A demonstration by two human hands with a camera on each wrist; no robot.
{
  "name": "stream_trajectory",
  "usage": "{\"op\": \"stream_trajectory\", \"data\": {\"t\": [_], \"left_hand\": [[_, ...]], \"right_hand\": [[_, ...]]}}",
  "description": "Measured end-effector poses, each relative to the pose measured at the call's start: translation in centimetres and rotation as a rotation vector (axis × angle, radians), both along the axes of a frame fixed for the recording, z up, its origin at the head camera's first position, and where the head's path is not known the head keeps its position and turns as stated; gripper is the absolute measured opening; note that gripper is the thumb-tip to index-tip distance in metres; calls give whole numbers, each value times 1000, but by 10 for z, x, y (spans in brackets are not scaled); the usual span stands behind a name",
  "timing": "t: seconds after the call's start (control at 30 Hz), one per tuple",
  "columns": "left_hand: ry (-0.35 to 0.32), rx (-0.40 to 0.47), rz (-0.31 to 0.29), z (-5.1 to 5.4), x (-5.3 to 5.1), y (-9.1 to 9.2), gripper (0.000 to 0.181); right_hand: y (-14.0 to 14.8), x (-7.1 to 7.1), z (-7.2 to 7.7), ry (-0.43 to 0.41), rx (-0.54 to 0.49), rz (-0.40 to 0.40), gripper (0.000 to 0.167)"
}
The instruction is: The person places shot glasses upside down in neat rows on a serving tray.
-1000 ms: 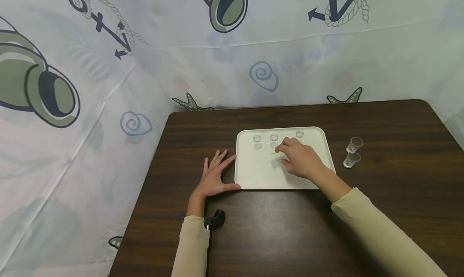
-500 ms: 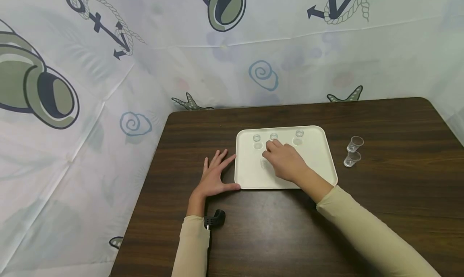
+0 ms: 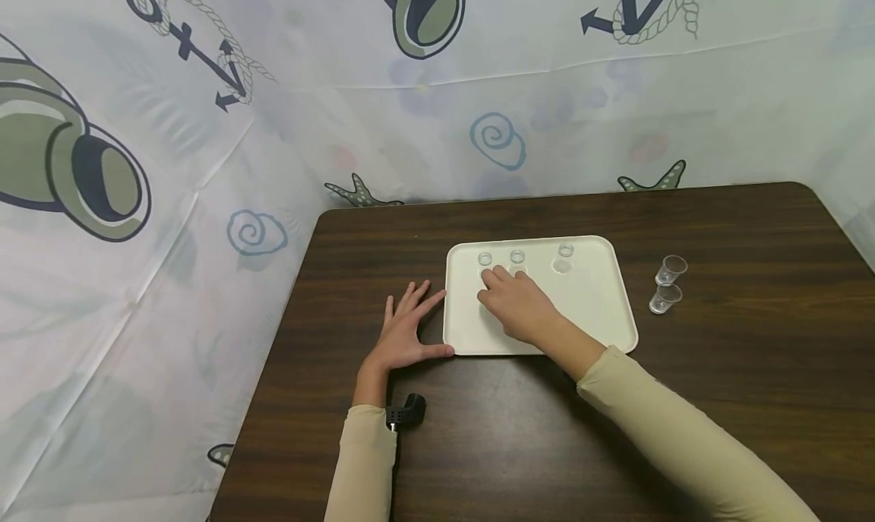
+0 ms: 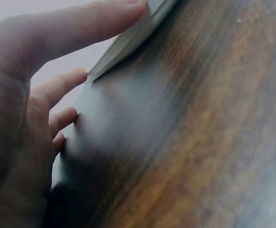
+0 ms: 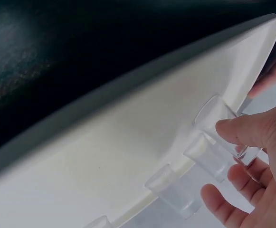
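Observation:
My left hand [image 3: 403, 336] is spread at the left side of the white tray [image 3: 595, 305], its thumb and index fingertip touching the edge. Over the tray's left part, my right hand [image 3: 517, 307] pinches a small clear plastic cup [image 5: 213, 114] between thumb and fingers. This cup is upside down, its wide rim toward the tray, and the hand hides it in the head view. Along the tray's far edge stand three similar upturned cups: a left one [image 3: 484, 259], a middle one [image 3: 517, 257] and a right one [image 3: 566, 251].
Right of the tray, two more clear cups, a far one [image 3: 673, 270] and a near one [image 3: 665, 299], stand rim up on the dark wooden table [image 3: 752, 340]. A printed cloth [image 3: 547, 127] hangs behind the table and at its left.
My right hand has moved left across the tray with the cup, from near the right-hand upturned cup to just in front of the left one. The left hand has stayed put.

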State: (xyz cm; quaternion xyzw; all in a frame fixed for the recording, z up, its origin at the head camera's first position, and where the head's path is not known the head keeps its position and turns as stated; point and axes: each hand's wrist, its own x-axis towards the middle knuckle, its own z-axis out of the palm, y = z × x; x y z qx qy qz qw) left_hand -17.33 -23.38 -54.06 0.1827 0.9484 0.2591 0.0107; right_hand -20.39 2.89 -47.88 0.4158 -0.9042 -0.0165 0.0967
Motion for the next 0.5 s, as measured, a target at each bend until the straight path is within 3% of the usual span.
{"op": "stream_trajectory", "data": {"t": [0.5], "left_hand": [[-6, -1, -5, 1, 0, 1, 100]], "right_hand": [[3, -3, -3, -16, -41, 11, 30]]}}
